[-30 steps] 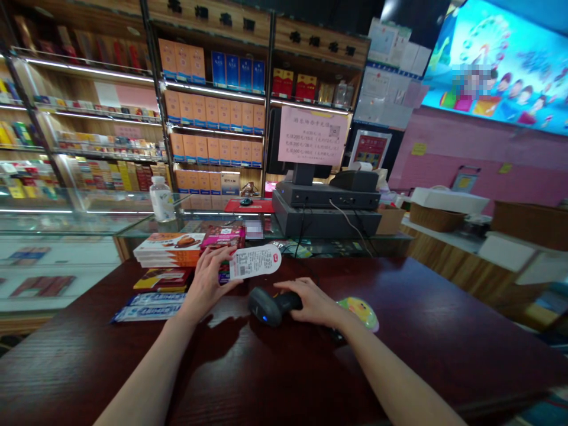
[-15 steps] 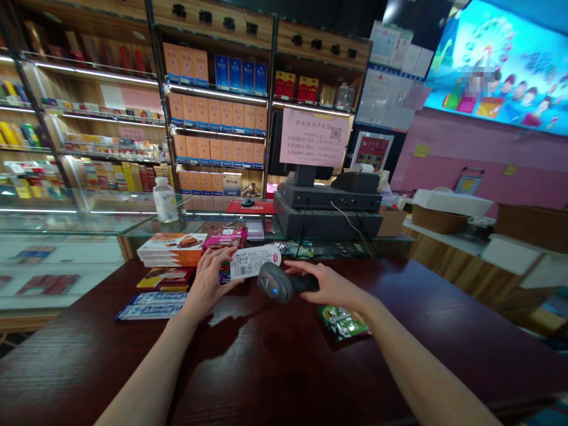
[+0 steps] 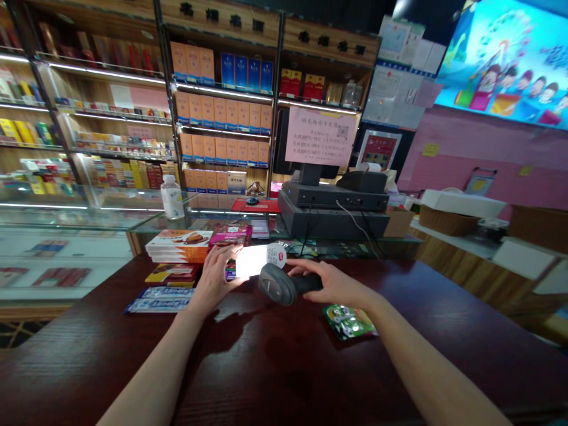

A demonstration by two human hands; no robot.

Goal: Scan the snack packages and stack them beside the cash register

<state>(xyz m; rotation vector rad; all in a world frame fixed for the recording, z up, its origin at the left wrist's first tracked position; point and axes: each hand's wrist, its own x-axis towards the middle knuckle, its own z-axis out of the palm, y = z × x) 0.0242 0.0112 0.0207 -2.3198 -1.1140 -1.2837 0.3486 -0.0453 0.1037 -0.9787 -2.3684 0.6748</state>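
Over the dark red wooden counter [image 3: 284, 367], the person's left hand [image 3: 215, 278] is pinching a white oblong barcode tag [image 3: 260, 260], its long axis lying nearly level at 2 o'clock from that hand, while the right hand [image 3: 335, 283], nearer the tag's far end, is wrapping around a black handheld barcode scanner [image 3: 277, 284], its head pointing toward 9 o'clock just below the tag. A green foil snack packet [image 3: 348, 322] is lying at the right wrist's 6 o'clock. Farther off, a stack of orange snack boxes [image 3: 177, 245] and a grey cash register [image 3: 332, 222] are sitting by the glass counter [image 3: 146, 220].
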